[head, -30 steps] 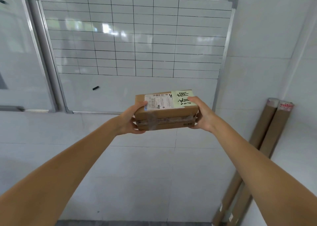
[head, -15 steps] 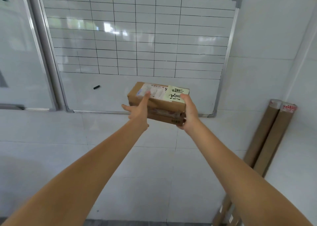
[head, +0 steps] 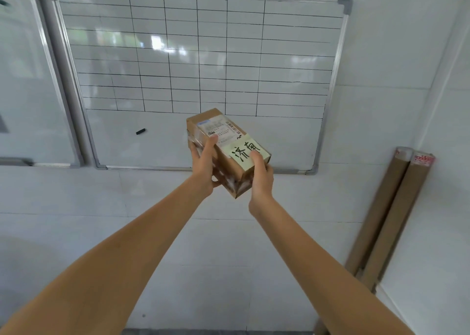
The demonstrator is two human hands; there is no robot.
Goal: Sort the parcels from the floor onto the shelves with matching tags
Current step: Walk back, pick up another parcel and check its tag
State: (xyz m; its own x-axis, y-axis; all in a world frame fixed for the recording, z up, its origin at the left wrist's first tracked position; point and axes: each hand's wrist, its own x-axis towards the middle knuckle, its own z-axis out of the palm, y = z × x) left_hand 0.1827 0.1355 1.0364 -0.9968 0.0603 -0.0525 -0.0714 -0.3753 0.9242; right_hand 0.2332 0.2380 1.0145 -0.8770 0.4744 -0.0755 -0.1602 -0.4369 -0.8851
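A small brown cardboard parcel [head: 223, 154] is held up at arm's length in front of a white wall. It carries a white shipping label and a pale green tag [head: 248, 151] with black handwritten characters. My left hand [head: 203, 166] grips its left long side, thumb on the label. My right hand [head: 262, 177] holds its near right corner, thumb on the green tag. The parcel is turned at an angle, one end pointing away from me. No shelves or floor parcels are in view.
A gridded whiteboard [head: 203, 54] hangs on the wall behind the parcel, with a small black marker cap [head: 140, 131] stuck to it. Part of another board [head: 25, 80] is at the left. Two cardboard tubes [head: 386, 212] lean in the right corner.
The parcel has been rotated from lying crosswise to pointing away from me. My hands have drawn closer together on it, the left thumb now on top of the label.
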